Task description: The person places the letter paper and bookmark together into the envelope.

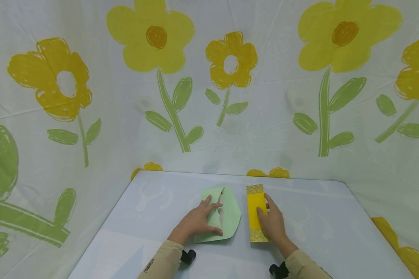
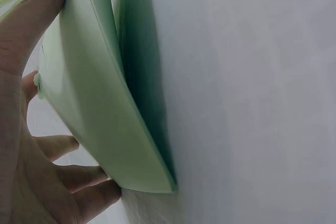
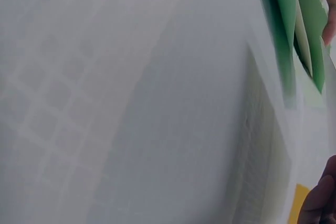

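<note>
A pale green envelope (image 1: 233, 215) sits at the middle of the table, its mouth gaping over a whitish inside, its pointed flap toward the right. My left hand (image 1: 202, 219) grips it, thumb by the lower part of the mouth and fingers spread higher up. In the left wrist view, the thumb lies along the green envelope (image 2: 105, 103) and the fingertips meet its edge. My right hand (image 1: 274, 221) holds a long yellow card (image 1: 255, 211) with glittery gold ends by its right side. The right wrist view shows only a yellow corner (image 3: 298, 203) beside the fingers.
Both hands work over a pale table (image 1: 153, 217) with faint printed marks. Behind and beside it hangs a white cloth (image 1: 258, 128) with yellow flowers. Black wrist devices (image 1: 188, 256) are worn at both cuffs.
</note>
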Demonstrator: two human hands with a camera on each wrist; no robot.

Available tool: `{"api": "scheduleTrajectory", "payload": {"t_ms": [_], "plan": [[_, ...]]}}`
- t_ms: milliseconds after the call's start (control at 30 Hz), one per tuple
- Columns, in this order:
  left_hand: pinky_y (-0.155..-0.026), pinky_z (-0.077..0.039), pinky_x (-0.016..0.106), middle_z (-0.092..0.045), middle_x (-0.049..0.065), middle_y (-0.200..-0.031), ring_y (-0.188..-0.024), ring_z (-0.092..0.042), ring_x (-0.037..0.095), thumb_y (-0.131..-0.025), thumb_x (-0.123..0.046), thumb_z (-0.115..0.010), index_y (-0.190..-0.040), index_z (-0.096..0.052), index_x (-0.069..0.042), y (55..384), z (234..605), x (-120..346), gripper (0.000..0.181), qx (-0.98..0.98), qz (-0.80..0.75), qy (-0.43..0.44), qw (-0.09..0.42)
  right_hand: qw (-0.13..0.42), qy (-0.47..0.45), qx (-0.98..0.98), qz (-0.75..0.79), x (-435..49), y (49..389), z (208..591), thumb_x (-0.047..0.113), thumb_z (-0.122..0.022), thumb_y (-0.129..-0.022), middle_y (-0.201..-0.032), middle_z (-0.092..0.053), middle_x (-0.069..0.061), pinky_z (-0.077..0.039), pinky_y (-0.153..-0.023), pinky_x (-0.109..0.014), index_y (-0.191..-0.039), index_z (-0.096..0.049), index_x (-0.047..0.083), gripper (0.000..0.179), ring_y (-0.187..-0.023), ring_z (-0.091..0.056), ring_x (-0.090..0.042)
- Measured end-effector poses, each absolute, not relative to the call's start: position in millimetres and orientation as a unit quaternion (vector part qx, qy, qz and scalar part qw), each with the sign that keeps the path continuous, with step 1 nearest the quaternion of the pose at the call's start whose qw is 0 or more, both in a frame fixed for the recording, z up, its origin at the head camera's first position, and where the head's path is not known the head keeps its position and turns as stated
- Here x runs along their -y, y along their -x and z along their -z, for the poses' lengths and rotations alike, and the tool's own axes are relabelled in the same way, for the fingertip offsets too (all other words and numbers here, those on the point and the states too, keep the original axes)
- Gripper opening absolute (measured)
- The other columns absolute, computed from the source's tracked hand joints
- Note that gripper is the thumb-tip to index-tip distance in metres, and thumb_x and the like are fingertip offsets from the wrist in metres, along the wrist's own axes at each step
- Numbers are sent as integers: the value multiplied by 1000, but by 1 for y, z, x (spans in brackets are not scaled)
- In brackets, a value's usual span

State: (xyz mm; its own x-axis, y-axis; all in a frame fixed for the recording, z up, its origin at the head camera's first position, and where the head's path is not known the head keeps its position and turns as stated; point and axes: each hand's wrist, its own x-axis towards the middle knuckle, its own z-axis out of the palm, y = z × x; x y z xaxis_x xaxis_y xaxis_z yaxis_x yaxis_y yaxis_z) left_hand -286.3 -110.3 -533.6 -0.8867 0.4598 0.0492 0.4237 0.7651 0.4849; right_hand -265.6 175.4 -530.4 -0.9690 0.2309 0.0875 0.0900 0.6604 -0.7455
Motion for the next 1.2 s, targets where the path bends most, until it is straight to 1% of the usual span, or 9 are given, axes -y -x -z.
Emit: {"api": "scheduleTrajectory", "payload": {"t_ms": [267, 467, 633, 767, 933, 1200], "plan": [[-104, -43, 62, -22, 11, -168, -147, -32, 44, -64, -73, -82, -149, -47, -41, 286, 532, 110, 98, -939, -250, -233, 42, 89, 82, 904, -410, -164, 268, 525, 18, -61, -99, -124, -57, -24, -47, -78, -40, -158, -33, 5, 67, -92, -53, -28], [-104, -43, 63, -22, 13, -168, -146, -34, 45, -64, -72, -83, -149, -47, -40, 286, 531, 110, 98, -939, -250, -232, 44, 88, 80, 903, -412, -159, 270, 525, 19, -62, -99, -124, -58, -22, -47, -78, -39, -158, -33, 7, 67, -92, -53, -27], [-103, -43, 63, -21, 13, -168, -144, -37, 46, -64, -72, -83, -150, -47, -40, 286, 532, 111, 98, -938, -250, -235, 43, 82, 78, 902, -416, -156, 271, 526, 19, -61, -100, -123, -58, -21, -46, -75, -37, -159, -32, 7, 67, -90, -53, -26], [-103, -44, 63, -21, 13, -168, -144, -36, 46, -64, -73, -82, -150, -46, -40, 286, 532, 111, 99, -939, -247, -236, 46, 76, 79, 900, -421, -152, 272, 527, 19, -62, -100, -125, -58, -21, -46, -77, -37, -159, -32, 7, 67, -91, -52, -25], [-104, -43, 62, -20, 11, -168, -145, -36, 45, -65, -74, -81, -150, -46, -41, 285, 532, 110, 99, -940, -247, -230, 48, 86, 68, 898, -426, -144, 274, 527, 19, -61, -100, -125, -58, -20, -47, -79, -38, -159, -32, 7, 67, -92, -53, -26], [-103, -45, 61, -21, 12, -168, -142, -41, 45, -64, -73, -83, -150, -47, -41, 285, 531, 109, 98, -941, -245, -229, 47, 101, 58, 899, -422, -136, 274, 526, 18, -61, -99, -123, -60, -20, -47, -77, -37, -158, -34, 5, 66, -89, -53, -24]]}}
